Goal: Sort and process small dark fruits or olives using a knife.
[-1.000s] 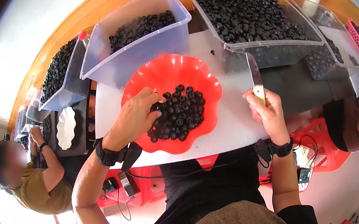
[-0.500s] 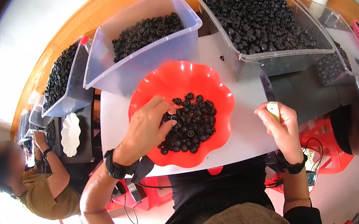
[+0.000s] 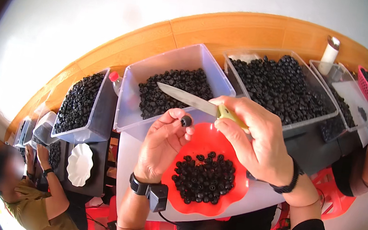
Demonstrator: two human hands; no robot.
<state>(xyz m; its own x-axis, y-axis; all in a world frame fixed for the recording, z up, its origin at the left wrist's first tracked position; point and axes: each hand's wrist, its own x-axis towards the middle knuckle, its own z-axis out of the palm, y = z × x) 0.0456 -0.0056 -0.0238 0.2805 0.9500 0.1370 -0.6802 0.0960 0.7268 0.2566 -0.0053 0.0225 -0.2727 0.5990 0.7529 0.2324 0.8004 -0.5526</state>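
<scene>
Left hand (image 3: 163,142) pinches 1 small dark fruit (image 3: 186,121) at its fingertips, above the red bowl (image 3: 236,146). Right hand (image 3: 255,141) grips the knife (image 3: 191,99); blade runs leftward, just beyond the fruit.

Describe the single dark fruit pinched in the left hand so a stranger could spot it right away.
Start at the red bowl of small black fruits on the white table. Just above its left rim, the left hand is raised beside the knife. The dark fruit sits alone at its fingertips, lifted clear of the heap, its end showing a pale ring.
</scene>
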